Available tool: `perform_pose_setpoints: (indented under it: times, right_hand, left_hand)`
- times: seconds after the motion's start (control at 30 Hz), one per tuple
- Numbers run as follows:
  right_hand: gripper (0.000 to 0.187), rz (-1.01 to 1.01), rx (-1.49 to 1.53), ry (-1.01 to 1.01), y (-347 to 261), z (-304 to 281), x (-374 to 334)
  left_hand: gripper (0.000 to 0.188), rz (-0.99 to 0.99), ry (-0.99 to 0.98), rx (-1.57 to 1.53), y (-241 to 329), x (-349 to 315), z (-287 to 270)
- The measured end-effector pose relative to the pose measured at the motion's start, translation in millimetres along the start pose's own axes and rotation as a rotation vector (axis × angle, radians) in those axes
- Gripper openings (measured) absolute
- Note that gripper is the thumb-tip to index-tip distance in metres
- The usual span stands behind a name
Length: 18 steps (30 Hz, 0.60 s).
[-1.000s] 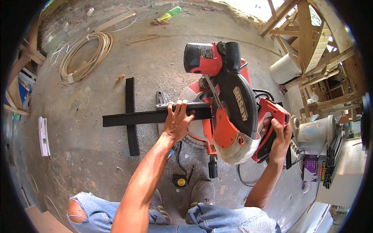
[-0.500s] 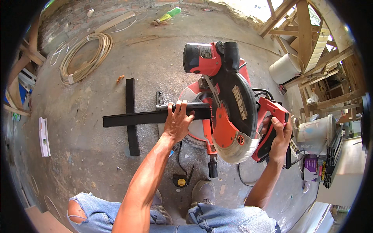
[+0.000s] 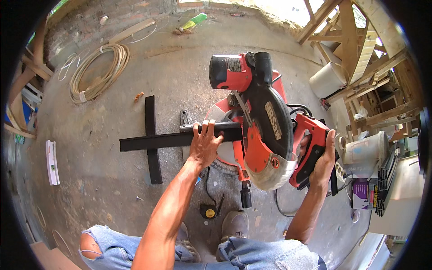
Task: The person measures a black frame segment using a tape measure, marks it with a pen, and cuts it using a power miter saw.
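Note:
A red and black miter saw [image 3: 267,112] stands on the concrete floor in front of me. My right hand [image 3: 323,157] is wrapped round its red and black handle [image 3: 310,150]. With my left hand [image 3: 205,144] I grip a long black bar [image 3: 175,140], fingers over its far edge, pressing it along the saw's metal fence [image 3: 211,127]. The bar's right end reaches the blade area, where the guard hides the blade. Under the bar's left part lies a second black bar [image 3: 153,166], crossing it at about a right angle.
A tape measure [image 3: 209,211] and a pencil-like stick lie near my shoes [image 3: 235,224]. Coiled hose [image 3: 100,72] rests at far left, a green bottle [image 3: 194,21] at the back. Buckets [image 3: 365,155], boxes and wooden frames line the right. A black cable [image 3: 281,204] trails by the saw.
The view has shifted slightly. My right thumb lies higher along the saw handle; my left hand stays on the black bar.

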State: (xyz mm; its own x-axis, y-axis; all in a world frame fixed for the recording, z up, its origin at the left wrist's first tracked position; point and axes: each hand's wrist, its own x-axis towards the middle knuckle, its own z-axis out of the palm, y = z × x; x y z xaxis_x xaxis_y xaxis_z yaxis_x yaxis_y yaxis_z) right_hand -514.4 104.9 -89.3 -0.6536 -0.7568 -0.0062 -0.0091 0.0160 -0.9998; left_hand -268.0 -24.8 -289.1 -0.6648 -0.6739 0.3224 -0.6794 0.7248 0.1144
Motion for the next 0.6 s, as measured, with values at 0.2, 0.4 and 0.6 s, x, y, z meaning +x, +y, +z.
perform_pose_setpoints:
  times: [0.2,0.4,0.6]
  right_hand:
    - [0.065,-0.012,0.062,-0.068,-18.9,4.0,11.4]
    - [0.059,-0.024,-0.051,-0.094,-46.6,14.3,37.8]
    - [0.057,-0.005,-0.019,-0.133,-51.4,13.8,46.6]
  left_hand:
    - [0.038,-0.009,-0.010,0.001,2.5,2.7,-1.3]
    - [0.038,-0.029,-0.018,-0.006,2.6,1.7,-0.2]
    - [0.038,-0.017,-0.032,-0.004,3.6,1.8,0.3]
